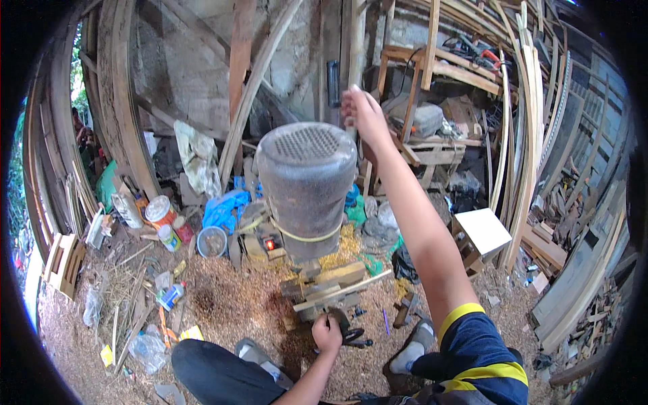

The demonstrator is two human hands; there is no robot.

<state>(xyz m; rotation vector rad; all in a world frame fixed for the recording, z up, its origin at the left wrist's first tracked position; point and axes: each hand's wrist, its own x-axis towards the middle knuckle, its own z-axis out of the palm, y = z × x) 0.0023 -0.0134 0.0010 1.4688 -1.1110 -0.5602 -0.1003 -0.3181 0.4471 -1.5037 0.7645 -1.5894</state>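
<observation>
Left hand (327,332) low, right hand (365,116) raised, both by a grey machine (302,192).

The machine stands over a shaving-strewn floor (233,314), a pale wooden strip (345,291) slanting across its lower part; the left hand's fingers curl at a dark fitting (339,318) just below the strip, though I cannot tell if they clamp it. The right hand's fingers bend beside the machine's top, their grip unclear. A blue plastic bag (226,210) lies toward the floor's far edge.

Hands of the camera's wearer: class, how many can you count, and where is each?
2. The right hand is raised beside the top of the grey machine; the left hand is low, near the pale wooden strip.
</observation>
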